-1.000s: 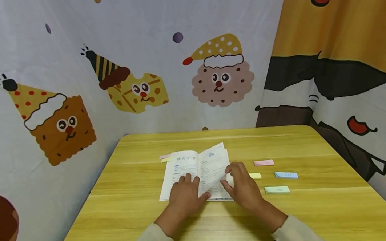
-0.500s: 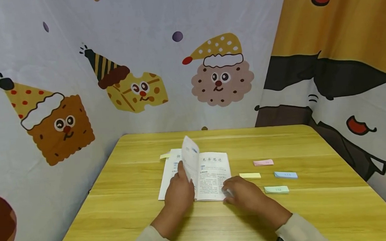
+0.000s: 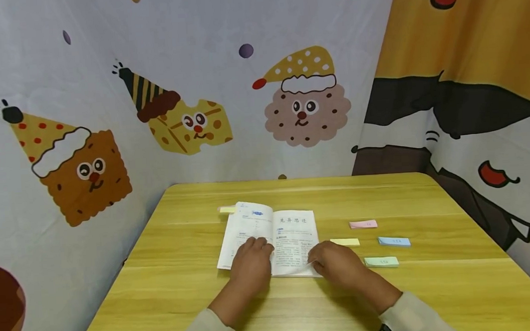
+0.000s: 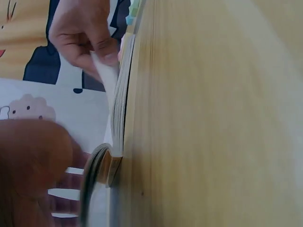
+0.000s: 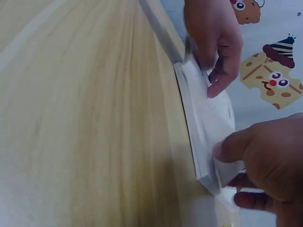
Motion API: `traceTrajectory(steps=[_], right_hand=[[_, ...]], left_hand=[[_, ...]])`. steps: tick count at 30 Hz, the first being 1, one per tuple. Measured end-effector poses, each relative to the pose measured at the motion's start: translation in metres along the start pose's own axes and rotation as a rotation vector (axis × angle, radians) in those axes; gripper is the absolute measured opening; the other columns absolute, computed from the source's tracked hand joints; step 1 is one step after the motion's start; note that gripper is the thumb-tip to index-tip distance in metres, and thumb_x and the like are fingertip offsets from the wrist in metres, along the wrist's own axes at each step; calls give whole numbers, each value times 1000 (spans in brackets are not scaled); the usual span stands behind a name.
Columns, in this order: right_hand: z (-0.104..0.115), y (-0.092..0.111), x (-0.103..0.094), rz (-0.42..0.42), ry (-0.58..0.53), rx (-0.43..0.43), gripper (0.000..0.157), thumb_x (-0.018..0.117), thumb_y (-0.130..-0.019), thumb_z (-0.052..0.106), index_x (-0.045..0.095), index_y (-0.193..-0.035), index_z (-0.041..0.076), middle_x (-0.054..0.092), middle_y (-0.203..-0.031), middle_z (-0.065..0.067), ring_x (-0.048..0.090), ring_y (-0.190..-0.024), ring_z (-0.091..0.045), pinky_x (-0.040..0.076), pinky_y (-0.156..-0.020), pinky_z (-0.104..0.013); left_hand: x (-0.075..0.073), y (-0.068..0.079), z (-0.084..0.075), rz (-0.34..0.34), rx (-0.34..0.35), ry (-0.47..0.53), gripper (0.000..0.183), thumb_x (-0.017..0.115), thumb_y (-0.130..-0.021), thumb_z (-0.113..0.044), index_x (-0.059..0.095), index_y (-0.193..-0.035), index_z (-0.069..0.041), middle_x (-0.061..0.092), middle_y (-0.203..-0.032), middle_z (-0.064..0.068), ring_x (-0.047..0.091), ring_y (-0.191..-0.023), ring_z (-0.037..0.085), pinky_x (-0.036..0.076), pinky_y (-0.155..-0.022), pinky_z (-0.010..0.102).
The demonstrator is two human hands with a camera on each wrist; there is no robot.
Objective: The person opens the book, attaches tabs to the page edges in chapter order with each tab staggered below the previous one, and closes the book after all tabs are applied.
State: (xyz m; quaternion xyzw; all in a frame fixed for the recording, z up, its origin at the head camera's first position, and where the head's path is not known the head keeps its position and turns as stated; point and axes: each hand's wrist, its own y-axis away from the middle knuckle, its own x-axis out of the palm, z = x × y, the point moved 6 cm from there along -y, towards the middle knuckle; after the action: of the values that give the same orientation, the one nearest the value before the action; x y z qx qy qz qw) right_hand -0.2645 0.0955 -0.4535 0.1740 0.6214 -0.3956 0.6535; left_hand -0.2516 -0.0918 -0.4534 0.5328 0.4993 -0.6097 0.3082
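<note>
wooden table (image 3: 154, 291), 1 book (image 3: 277, 230): right hand (image 3: 339, 263) pinches right page (image 3: 293, 244), left hand (image 3: 250, 266) (relaxed) touches left page (image 3: 253, 223).

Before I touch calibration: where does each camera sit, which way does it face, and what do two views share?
Head: on the head, facing forward and down at the table, open book and wall cloth; left hand, right hand and sleeves show.
Left wrist: low, looking sideways across the table at the book; left hand close, right hand beyond, pinching a page.
Right wrist: low, looking back the other way; right hand close, left hand beyond.
Shared: both wrist views show the book and both hands.
</note>
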Motion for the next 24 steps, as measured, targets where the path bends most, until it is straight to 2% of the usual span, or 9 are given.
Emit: traceTrajectory(steps=[3,5,7,9,11,13,18,21,24], right_hand=[[2,-3,-8,-133,6,12,13,77,-77,16,70,-85,24,61,-102,12,54,-100,-10,50,-74,-28],[3,-4,-14,-241,-5,29,20,79,-74,16,65,-86,21,56,-104,9,53,-94,-9,49,-66,-25],[4,-5,-20,-322,-39,65,29,81,-73,18,56,-88,18,50,-99,6,51,-84,-8,45,-57,-22],[3,-5,-22,-353,-74,121,36,81,-73,21,48,-85,16,47,-89,4,46,-70,-8,40,-51,-21],[1,-5,-20,-321,-115,170,37,80,-74,27,47,-84,16,47,-82,5,44,-64,-7,39,-51,-22],[-1,-5,-13,-230,-155,190,31,77,-77,34,54,-87,16,54,-83,6,52,-71,-9,45,-59,-26],[-2,-1,11,63,-178,126,45,69,-81,46,64,-114,15,62,-113,0,56,-106,-17,46,-88,-38],[-2,0,16,116,-174,79,45,72,-80,43,65,-112,13,62,-112,0,55,-106,-18,45,-89,-39],[-1,1,14,118,-151,60,39,75,-77,39,68,-106,14,62,-110,2,56,-104,-17,45,-89,-38]], left_hand=[[3,-1,-2,54,-22,10,56,53,-85,-61,64,-109,-12,55,-113,3,48,-107,25,40,-92,42],[4,-1,-3,78,-28,15,74,46,-77,-76,63,-109,-11,54,-112,3,47,-108,26,39,-92,43],[4,-2,-4,81,-23,7,78,47,-74,-79,62,-108,-11,53,-108,3,47,-106,27,39,-91,44],[3,-2,-5,72,-23,3,69,51,-77,-73,63,-106,-11,53,-104,3,48,-104,27,40,-89,44],[3,-2,-4,57,-35,10,57,53,-83,-61,63,-106,-10,54,-104,3,49,-104,27,41,-89,43],[4,-1,-2,46,-59,24,51,52,-87,-50,62,-110,-6,57,-109,6,50,-106,28,42,-89,43],[3,-2,8,-30,-197,120,63,46,-92,-49,49,-127,3,62,-106,16,59,-97,29,49,-75,42],[-3,-2,15,-136,-287,178,68,54,-91,-47,36,-137,-1,63,-92,15,62,-80,28,49,-59,40],[-9,0,20,-230,-323,160,77,65,-86,-31,21,-147,-11,58,-103,17,59,-85,29,47,-52,37]])
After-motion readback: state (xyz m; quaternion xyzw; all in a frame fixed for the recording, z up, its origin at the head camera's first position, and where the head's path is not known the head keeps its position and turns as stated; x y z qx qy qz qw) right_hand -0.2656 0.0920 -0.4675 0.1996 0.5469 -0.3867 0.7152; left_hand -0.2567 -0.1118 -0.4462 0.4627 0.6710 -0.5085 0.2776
